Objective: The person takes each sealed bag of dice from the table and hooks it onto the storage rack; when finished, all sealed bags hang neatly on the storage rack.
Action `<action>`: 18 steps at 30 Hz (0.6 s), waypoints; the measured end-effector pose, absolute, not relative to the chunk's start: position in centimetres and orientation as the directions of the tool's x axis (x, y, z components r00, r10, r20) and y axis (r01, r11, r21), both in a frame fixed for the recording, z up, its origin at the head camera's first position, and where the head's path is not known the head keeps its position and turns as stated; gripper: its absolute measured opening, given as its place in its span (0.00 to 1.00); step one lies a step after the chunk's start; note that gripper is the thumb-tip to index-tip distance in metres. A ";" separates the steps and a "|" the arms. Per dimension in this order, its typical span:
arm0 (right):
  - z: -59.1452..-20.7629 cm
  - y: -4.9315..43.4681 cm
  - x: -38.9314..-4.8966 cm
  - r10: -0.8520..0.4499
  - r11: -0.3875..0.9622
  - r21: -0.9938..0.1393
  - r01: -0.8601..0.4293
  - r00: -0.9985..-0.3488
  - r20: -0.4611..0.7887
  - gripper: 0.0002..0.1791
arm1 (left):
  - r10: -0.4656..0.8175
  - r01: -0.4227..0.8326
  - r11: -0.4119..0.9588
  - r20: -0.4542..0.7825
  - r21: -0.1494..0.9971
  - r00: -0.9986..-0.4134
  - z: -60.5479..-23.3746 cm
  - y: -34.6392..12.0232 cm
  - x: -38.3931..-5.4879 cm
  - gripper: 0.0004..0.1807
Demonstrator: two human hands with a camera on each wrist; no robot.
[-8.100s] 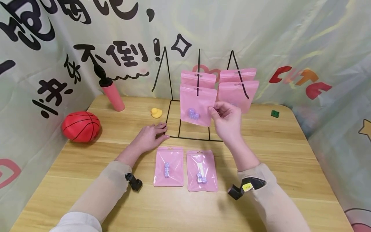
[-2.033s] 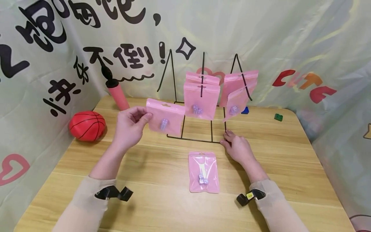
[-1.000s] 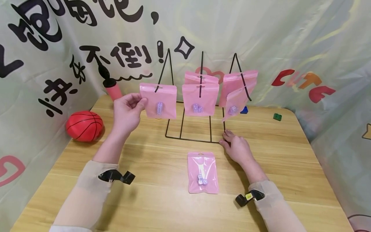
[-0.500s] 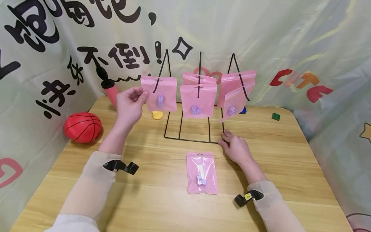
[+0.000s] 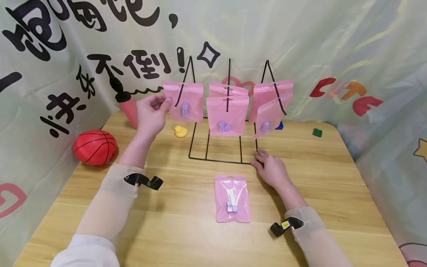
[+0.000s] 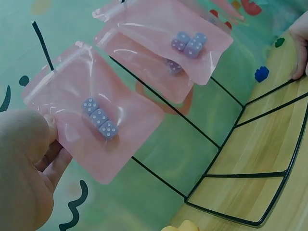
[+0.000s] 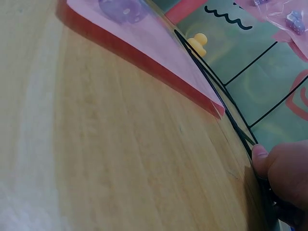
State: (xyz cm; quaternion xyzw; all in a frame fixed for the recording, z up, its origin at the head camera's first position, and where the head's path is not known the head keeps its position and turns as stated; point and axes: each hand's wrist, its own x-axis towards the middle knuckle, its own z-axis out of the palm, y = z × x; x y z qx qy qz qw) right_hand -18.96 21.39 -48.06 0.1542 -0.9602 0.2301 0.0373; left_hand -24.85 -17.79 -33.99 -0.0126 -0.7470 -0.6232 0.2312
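My left hand (image 5: 150, 113) pinches the left edge of a pink zip pouch (image 5: 195, 102) whose hang hole is on the left hook of a black wire rack (image 5: 223, 161). Three lilac dice (image 6: 100, 118) show in a row through that pouch in the left wrist view. My right hand (image 5: 274, 172) grips the rack's front right base corner; its thumb lies at the wire in the right wrist view. Two more pouches (image 5: 228, 111) hang from the middle hook and two (image 5: 271, 92) from the right one, the front one there turned sideways. Another dice pouch (image 5: 235, 189) lies flat before the rack.
A red toy basketball (image 5: 95, 147) and a pink bottle-like pump (image 5: 130, 110) stand at the left. A yellow rubber duck (image 5: 181, 131) sits beside the rack. Blue (image 5: 279, 126) and green toy bricks (image 5: 317, 132) lie at the back right. Printed fabric walls enclose the wooden table (image 5: 186, 241).
The left hand has lifted its pouch from the table, brought it onto the left hook and slid it back along the wire. The right hand went from a middle pouch to the rack's base.
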 end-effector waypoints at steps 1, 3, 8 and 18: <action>-48.0 21.4 -19.0 -0.279 0.847 -0.429 -0.315 -0.949 0.145 0.26 | -0.269 0.312 0.222 0.365 0.924 -0.891 -34.0 -17.7 -24.9 0.09; -48.0 21.4 -18.9 -0.280 0.847 -0.427 -0.316 -0.949 0.145 0.26 | -0.267 0.315 0.223 0.369 0.922 -0.890 -34.0 -17.7 -25.1 0.09; -48.1 21.3 -18.8 -0.281 0.848 -0.424 -0.317 -0.948 0.147 0.26 | -0.276 0.311 0.222 0.365 0.924 -0.889 -34.1 -17.7 -25.3 0.10; -47.9 21.3 -18.8 -0.284 0.845 -0.424 -0.326 -0.945 0.161 0.25 | -0.236 0.295 0.204 0.339 0.934 -0.911 -34.7 -18.2 -24.8 0.14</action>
